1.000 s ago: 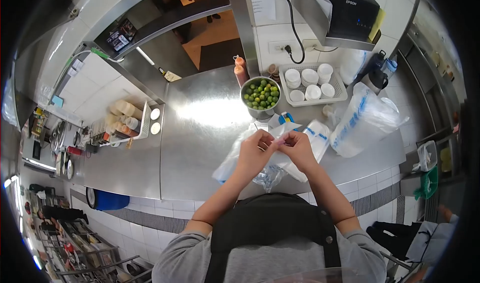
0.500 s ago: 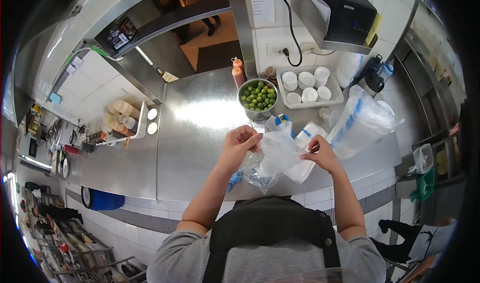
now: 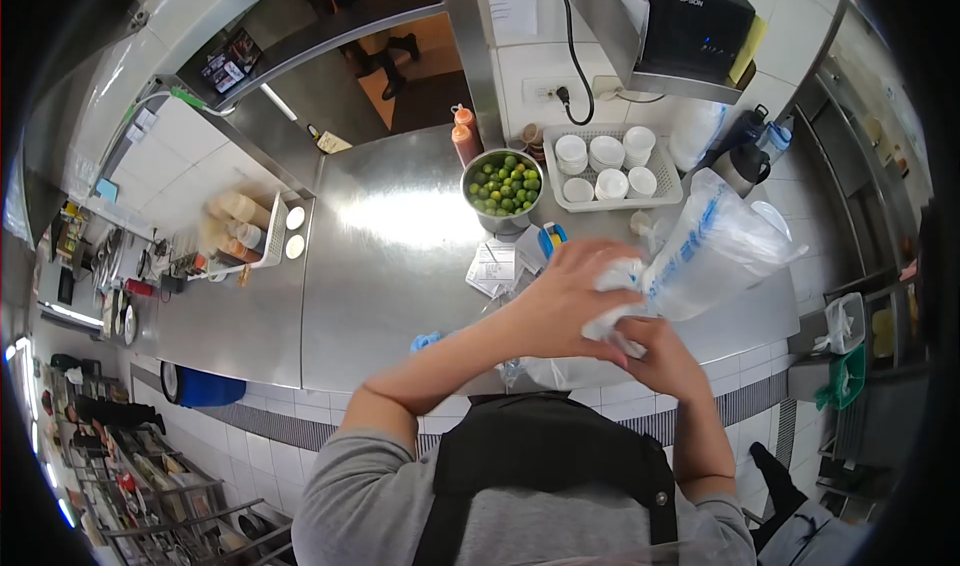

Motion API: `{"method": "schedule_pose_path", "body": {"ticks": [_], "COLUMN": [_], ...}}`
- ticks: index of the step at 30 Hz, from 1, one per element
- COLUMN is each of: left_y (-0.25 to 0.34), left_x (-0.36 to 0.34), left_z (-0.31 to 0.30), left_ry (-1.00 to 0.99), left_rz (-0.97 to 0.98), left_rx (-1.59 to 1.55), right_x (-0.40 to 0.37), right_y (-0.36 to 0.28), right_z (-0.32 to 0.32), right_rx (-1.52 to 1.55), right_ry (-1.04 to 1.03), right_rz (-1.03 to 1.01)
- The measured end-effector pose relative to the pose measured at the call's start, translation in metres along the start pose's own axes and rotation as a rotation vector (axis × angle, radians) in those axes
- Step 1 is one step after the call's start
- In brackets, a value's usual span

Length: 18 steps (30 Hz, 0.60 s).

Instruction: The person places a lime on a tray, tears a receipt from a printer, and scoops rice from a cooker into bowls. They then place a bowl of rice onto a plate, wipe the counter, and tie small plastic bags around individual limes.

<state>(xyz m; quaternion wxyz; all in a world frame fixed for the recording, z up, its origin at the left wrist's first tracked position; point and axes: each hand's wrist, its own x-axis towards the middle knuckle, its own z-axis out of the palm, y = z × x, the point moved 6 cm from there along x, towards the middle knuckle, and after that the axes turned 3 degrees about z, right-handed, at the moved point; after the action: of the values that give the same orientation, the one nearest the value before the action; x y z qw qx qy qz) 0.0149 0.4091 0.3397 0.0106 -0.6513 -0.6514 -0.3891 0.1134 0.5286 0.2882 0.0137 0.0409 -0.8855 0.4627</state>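
Note:
My left hand (image 3: 565, 301) reaches across to the right, its fingers curved over a white package with blue marks (image 3: 612, 316). From below, my right hand (image 3: 662, 358) grips the same package at its lower end. Much of it is hidden behind my left hand and fingers, and I cannot tell what it contains. Clear, crumpled plastic (image 3: 545, 372) lies under my left wrist at the counter's front edge. Just right of the hands stands a big roll-like bundle of clear plastic bags with blue print (image 3: 700, 251).
A metal pot of green limes (image 3: 503, 188) stands behind the hands, beside orange squeeze bottles (image 3: 464, 138). White cups fill a basket (image 3: 665, 194) under a black printer (image 3: 690, 36). Paper slips (image 3: 492, 266) lie on the steel counter (image 3: 380, 296). A person's leg (image 3: 780, 476) shows at lower right.
The translucent plastic bag is no longer stretched between my hands. My left hand has moved right, beside my right hand, and both are now around the white package.

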Motion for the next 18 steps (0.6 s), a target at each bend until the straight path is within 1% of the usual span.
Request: {"method": "schedule_pose_path", "body": {"ticks": [1, 3, 4, 5, 8, 10, 11, 13, 15, 16, 18], "left_y": [0.008, 0.01, 0.008, 0.007, -0.01, -0.027, -0.032, -0.048, -0.068, -0.069, -0.073], "left_x": [0.012, 0.03, 0.039, 0.047, 0.064, 0.066, 0.071, 0.076, 0.068, 0.078, 0.098], "left_z": [0.006, 0.015, 0.016, 0.019, 0.031, 0.047, 0.056, 0.078, 0.102, 0.111, 0.129], "left_ry": [-0.102, -0.215, -0.224, -0.235, -0.157, -0.157, -0.146, -0.148, -0.174, -0.18, -0.188], "left_rz": [0.089, 0.236, 0.289, 0.345, 0.276, 0.173, 0.186, -0.014, -0.442, -0.47, -0.535], "left_rx": [0.043, -0.043, -0.177, -0.316, -1.054, -1.298, -1.389, -1.475, -1.417, -1.411, -1.399], "right_x": [-0.006, -0.019, -0.025, -0.034, -0.07, -0.088, -0.096, -0.106, -0.111, -0.112, -0.114], "right_y": [-0.005, -0.015, -0.01, 0.009, 0.056, 0.081, 0.09, 0.112, 0.122, 0.123, 0.128], "right_z": [-0.014, -0.054, -0.07, -0.086, -0.125, -0.145, -0.153, -0.163, -0.175, -0.184, -0.208], "right_rx": [0.043, 0.079, 0.098, 0.178, 0.372, 0.442, 0.494, 0.58, 0.837, 0.958, 0.858], "right_ry": [-0.05, -0.056, -0.055, -0.05, 0.01, 0.095, 0.145, 0.245, 0.473, 0.578, 0.676], "right_rz": [-0.008, -0.003, 0.003, 0.065, 0.266, 0.399, 0.346, 0.213, 0.015, -0.098, -0.113]}}
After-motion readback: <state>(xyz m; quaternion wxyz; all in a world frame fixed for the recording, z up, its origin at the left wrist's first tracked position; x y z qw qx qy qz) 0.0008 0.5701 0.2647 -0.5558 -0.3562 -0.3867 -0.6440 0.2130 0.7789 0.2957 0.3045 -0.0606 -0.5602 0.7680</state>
